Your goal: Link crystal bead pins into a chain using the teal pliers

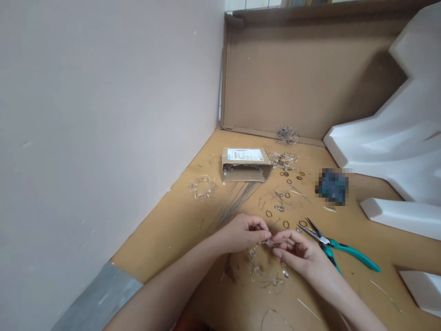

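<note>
My left hand (pixel 243 232) and my right hand (pixel 298 250) meet over the brown table (pixel 172 230), fingertips pinched together on a thin wire ring strung with clear beads (pixel 267 271). The ring hangs down from the pinch and lies partly on the table below my hands. Green-handled pliers (pixel 339 248) lie just right of my right hand, jaws pointing up-left. A bundle of straight wires (pixel 237 200) fans out on the table above my left hand.
A small open cardboard box (pixel 244 163) sits further back, with small dark rings (pixel 287 184) and bead clusters (pixel 285 160) scattered to its right. A finished beaded ring (pixel 203 187) lies left. White foam blocks (pixel 396 138) crowd the right; a wall (pixel 103 138) bounds the left.
</note>
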{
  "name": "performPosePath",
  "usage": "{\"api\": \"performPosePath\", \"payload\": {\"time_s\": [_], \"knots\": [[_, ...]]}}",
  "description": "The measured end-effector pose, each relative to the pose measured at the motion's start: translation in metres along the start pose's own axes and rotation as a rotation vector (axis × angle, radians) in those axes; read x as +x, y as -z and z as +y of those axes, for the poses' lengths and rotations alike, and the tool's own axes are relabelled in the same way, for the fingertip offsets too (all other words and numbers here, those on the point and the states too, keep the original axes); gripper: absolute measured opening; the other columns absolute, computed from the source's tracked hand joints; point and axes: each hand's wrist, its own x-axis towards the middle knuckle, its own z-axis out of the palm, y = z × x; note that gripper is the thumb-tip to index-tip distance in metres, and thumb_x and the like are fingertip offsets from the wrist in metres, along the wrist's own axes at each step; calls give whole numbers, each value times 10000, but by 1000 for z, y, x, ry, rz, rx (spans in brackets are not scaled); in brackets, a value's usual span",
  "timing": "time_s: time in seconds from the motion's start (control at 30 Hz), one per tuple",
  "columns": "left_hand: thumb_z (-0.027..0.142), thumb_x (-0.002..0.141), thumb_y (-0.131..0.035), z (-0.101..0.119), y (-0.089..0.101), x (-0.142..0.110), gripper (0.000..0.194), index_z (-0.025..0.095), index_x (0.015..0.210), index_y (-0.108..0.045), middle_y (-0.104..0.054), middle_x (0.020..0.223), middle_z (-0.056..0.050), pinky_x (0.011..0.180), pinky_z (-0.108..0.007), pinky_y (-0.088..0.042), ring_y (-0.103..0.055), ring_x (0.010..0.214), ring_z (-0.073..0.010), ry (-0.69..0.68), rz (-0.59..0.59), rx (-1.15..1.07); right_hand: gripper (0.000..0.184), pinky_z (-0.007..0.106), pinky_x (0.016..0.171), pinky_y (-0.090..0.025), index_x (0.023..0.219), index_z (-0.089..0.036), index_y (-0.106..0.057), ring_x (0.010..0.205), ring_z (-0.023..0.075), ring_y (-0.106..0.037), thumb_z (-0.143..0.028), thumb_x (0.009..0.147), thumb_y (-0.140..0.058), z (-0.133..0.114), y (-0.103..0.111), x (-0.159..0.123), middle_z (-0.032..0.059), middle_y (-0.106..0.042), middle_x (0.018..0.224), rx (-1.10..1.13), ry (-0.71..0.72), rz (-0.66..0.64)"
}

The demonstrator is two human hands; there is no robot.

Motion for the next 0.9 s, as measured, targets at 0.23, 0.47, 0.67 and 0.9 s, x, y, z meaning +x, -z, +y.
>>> {"api": "performPosePath", "payload": {"time_s": [0.23,0.47,0.67,0.9], "knots": [[298,758,-579,1,0,-1,165,140,730,-614,-539,608,28,558,-189,-354,-459,574,-77,-3,-9,0,186,265,586,-419,849,-208,-579,622,121,-528,-344,739,-641,-5,-1,-1,-25,-560,676,-39,-14,-4],[264,777,-553,4,0,-2,149,132,747,-616,-537,606,27,571,-194,-356,-462,573,-76,-57,32,-66,152,244,555,-390,869,-208,-573,608,111,-490,-281,744,-620,-5,-1,-2,-31,-543,661,-93,35,34],[256,789,-538,7,-1,-2,151,133,788,-626,-532,580,33,544,-188,-342,-444,533,-66,-59,36,-120,140,244,539,-399,858,-204,-561,603,124,-496,-301,759,-578,-9,-4,-2,-21,-542,649,-209,89,100],[293,810,-511,6,-5,-4,158,148,784,-566,-572,571,27,455,-174,-283,-360,455,-53,-22,64,-53,102,244,533,-434,835,-208,-557,588,130,-528,-268,753,-543,-6,-7,-1,-4,-562,656,-381,132,190]]}}
